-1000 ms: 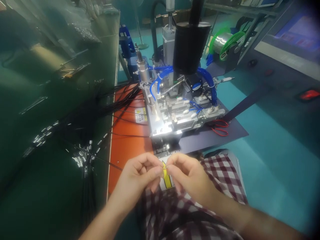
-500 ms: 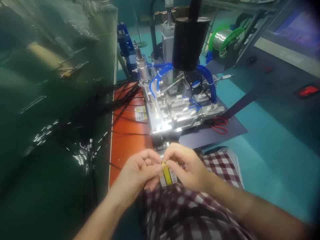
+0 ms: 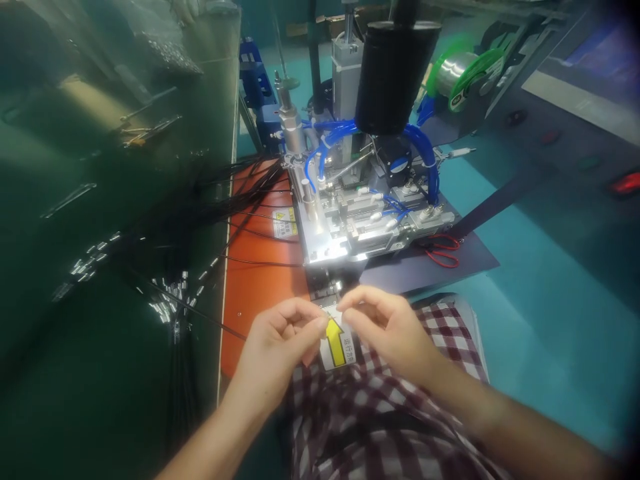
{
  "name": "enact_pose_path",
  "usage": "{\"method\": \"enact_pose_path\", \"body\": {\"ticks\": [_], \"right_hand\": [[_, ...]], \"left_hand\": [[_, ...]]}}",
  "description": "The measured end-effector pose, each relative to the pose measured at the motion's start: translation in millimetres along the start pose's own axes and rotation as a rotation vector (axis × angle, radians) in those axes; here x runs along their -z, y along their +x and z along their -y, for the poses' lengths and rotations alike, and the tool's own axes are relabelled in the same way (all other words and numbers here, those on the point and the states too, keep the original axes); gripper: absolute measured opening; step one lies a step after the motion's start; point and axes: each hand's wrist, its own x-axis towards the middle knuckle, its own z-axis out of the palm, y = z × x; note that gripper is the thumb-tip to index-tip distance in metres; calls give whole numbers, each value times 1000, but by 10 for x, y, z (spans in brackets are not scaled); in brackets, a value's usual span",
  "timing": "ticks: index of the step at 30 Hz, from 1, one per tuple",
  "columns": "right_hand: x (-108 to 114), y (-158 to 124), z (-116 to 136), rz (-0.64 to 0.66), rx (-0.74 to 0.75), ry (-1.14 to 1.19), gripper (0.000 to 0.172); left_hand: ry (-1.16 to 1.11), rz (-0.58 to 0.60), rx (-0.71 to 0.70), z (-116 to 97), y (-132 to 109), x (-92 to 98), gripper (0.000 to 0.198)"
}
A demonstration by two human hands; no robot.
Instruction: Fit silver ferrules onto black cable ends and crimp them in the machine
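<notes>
In front of the machine, my left hand (image 3: 285,343) pinches thumb and forefinger together. A tiny, thin piece shows at its fingertips, too small and blurred to name. Just to the right, my right hand (image 3: 387,330) has thumb and forefinger pressed close, with a small gap between the two hands. Whether anything lies in the right fingertips cannot be made out. Beneath the fingers is a white label with a yellow arrow (image 3: 337,345). Beyond the hands stands a metal fixture (image 3: 350,223) with blue air tubes (image 3: 425,150).
Black cables (image 3: 255,193) run across the orange plate (image 3: 260,287). Bundles of cables with shiny metal ends (image 3: 173,300) lie on the dark green surface at left. A black cylindrical nozzle (image 3: 395,77) hangs over the fixture. A green wire spool (image 3: 463,73) stands at back right.
My right hand has drawn slightly away to the right from the left fingertips, uncovering the arrow's tip. The whole view has shifted a little.
</notes>
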Motion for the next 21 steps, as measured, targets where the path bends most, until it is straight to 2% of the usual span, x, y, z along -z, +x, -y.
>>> {"method": "enact_pose_path", "body": {"ticks": [5,10,13,18,21], "right_hand": [[-102,-41,38,5,-21,44,8],[-98,-30,71,-28,-50,157,14],[-87,-23,63,-48,-20,76,9],[-134,-31,29,-52,53,16,12],[-156,-45,38,-85,87,25,11]], "left_hand": [[50,-32,-45,10,-23,-14,20],[55,-50,-74,-14,-36,-35,18],[73,-44,-70,-4,-33,-32,18],[82,-26,-68,-6,-29,-21,18],[214,-71,-211,-54,-51,-41,11]]}}
